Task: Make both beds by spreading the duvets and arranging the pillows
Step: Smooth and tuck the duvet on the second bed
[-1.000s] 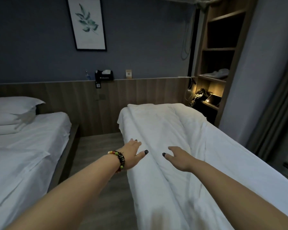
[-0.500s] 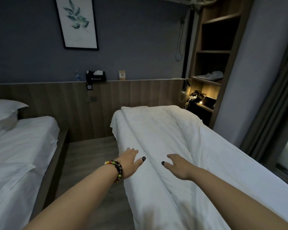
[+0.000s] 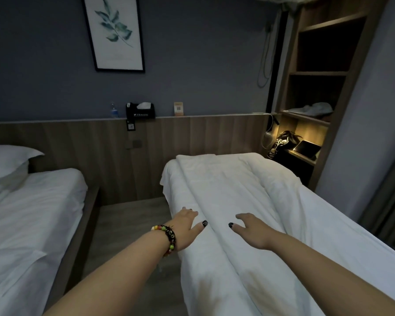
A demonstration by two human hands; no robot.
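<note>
Both hands hardly moved over the last second — left hand (image 3: pixel 187 226) and right hand (image 3: pixel 252 229) keep the same spacing on the duvet (image 3: pixel 226 190), fingers spread and flat, gripping nothing. What shifted is the view: it swung left then back, and the picture (image 3: pixel 115 33) and the pillow (image 3: pixel 7 158) slid with it. The cloth under the palms looks unchanged, so I judge this a smoothing pass just starting or pausing, not yet a real spread.

Duvet lies on the right-hand bed, directly beneath and ahead of both hands, folded lengthwise into a narrower band. Long axis runs away from the hands toward the wooden headboard panel (image 3: pixel 214 135); its short top edge sits at the far end. A long crease runs between the two hands, a second fold beyond the right hand — that side probably needs opening out. No pillow visible on this bed.
</note>
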